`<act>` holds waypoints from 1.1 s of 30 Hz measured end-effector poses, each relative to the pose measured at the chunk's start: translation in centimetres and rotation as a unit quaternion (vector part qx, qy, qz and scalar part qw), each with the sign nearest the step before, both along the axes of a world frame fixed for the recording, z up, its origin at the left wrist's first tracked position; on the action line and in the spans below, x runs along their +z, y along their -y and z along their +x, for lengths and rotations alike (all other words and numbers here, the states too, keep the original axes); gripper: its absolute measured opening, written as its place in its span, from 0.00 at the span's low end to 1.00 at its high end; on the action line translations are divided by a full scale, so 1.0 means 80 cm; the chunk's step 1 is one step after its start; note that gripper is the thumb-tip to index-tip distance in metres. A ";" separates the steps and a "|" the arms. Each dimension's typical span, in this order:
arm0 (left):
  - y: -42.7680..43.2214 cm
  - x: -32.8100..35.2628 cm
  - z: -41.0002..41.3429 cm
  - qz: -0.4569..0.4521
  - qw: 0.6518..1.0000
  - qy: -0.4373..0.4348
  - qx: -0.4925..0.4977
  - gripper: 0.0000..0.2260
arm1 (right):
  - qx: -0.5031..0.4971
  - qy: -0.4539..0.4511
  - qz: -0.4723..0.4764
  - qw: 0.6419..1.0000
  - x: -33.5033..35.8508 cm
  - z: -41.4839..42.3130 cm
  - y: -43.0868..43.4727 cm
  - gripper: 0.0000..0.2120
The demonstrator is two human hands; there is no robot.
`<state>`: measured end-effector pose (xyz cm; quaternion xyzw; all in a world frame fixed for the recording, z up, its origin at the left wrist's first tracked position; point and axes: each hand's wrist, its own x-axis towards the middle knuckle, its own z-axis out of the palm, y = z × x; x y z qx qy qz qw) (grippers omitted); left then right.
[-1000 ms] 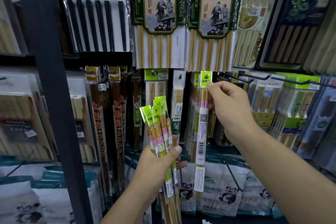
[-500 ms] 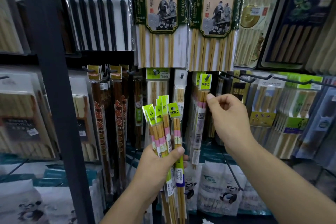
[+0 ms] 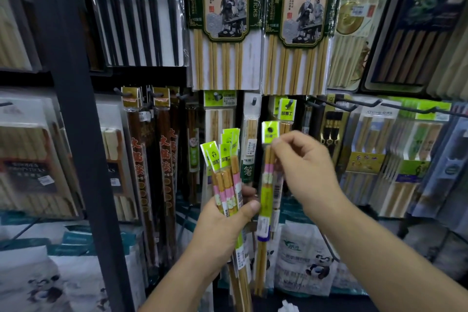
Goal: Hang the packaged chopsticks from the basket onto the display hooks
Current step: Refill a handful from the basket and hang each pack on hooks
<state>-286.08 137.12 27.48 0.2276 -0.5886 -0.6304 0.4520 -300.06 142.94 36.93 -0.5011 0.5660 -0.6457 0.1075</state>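
Note:
My left hand grips a bundle of several chopstick packs with lime-green header cards, held upright in front of the display. My right hand pinches one single pack near its green header, lifted just clear of the bundle. Straight above it, a matching pack hangs on a display hook. The basket is out of view.
Large hot-pot chopstick packs hang on the row above. Dark brown chopstick packs hang to the left, beside a dark shelf post. Bare hooks jut out at the right over more packs. Panda-print bags lie below.
My right hand let go of the pack it hung on the hook, came down to the bundle and took one pack out of it. My left hand rose a little.

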 end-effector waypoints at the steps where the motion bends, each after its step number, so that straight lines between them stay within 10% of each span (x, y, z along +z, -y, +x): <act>1: 0.001 -0.001 0.001 0.014 1.000 -0.013 -0.005 0.06 | -0.007 0.027 -0.018 0.999 0.010 -0.003 -0.001 0.14; 33: 0.009 -0.009 0.002 0.061 0.997 -0.051 0.002 0.01 | -0.130 0.040 -0.011 0.991 0.019 -0.032 0.013 0.14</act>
